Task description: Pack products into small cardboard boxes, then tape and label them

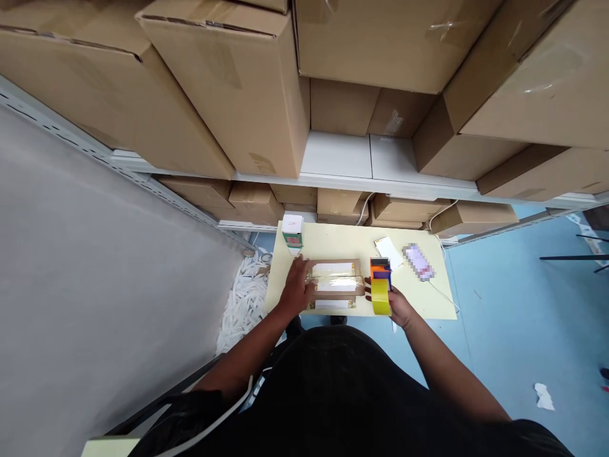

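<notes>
A small cardboard box point(334, 295) lies flat on the pale yellow table, with white paper labels and shiny clear tape across its top. My left hand point(295, 287) grips the box's left end, its thumb over the top. In my right hand point(399, 306) is a tape dispenser point(380, 274) with an orange and blue body and a yellow roll of tape. It is beside the box's right end, and part of my right fingers is hidden behind it. Near the table's front edge, a labelled packet point(332, 304) shows partly, just below the box.
A white and green carton point(292, 231) stands at the table's point(335, 238) back left. White papers point(389, 252) and a blurred-out phone-like object point(419, 262) with a cable lie to the right. Shelves of cardboard boxes point(228, 89) rise in front. Shredded paper point(245, 304) covers the floor at left.
</notes>
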`<state>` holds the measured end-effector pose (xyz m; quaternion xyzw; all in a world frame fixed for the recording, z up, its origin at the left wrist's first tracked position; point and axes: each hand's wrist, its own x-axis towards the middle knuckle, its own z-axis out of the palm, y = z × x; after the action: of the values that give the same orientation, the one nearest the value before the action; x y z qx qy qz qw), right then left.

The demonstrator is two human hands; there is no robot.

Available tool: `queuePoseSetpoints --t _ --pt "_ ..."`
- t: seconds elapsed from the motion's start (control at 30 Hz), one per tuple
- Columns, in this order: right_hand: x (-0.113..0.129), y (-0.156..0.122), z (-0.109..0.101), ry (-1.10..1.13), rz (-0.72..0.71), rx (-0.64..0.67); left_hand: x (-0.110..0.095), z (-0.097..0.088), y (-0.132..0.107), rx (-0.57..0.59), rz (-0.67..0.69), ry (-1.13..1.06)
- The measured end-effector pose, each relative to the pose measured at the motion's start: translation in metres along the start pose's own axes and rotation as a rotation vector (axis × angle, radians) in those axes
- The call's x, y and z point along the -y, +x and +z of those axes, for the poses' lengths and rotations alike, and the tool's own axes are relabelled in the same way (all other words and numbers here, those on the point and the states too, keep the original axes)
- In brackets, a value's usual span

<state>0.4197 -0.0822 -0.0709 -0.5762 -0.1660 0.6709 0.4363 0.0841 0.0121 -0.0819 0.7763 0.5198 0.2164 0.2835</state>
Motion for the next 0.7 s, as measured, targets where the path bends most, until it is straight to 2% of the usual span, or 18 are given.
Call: queuePoseSetpoints --t 0.1,0.17,0.23,0.33,0.43,0.53,0.6,0.7 --pt "0.000 0.006 0.024 0.082 0.049 0.042 -0.004 0.009 -0.002 -0.028 -0.349 -0.073" --pt "0.006 0.004 0.026 0.071 0.045 0.028 -0.009 0.006 -0.004 0.021 -0.444 -0.156" --pt "0.012 -0.006 0.020 0.050 0.006 0.017 -0.018 -0.004 -0.009 0.039 -0.424 -0.239" --pt "0.017 -0.026 0.004 0.027 -0.052 0.001 -0.033 -0.021 -0.017 -0.006 -0.323 -0.366" --pt "0.010 -0.036 -0.007 0.036 -0.066 -0.014 -0.039 -0.024 -0.023 -0.062 -0.202 -0.501" --pt "-0.005 -0.026 -0.012 0.086 -0.047 -0.015 -0.030 -0.007 -0.024 -0.114 -0.207 -0.556" --pt "-0.018 -0.012 -0.012 0.124 -0.009 -0.016 -0.019 0.011 -0.024 -0.122 -0.320 -0.528" --pt "-0.035 0.006 -0.016 0.124 0.064 -0.033 -0.002 0.035 -0.029 -0.057 -0.456 -0.465"
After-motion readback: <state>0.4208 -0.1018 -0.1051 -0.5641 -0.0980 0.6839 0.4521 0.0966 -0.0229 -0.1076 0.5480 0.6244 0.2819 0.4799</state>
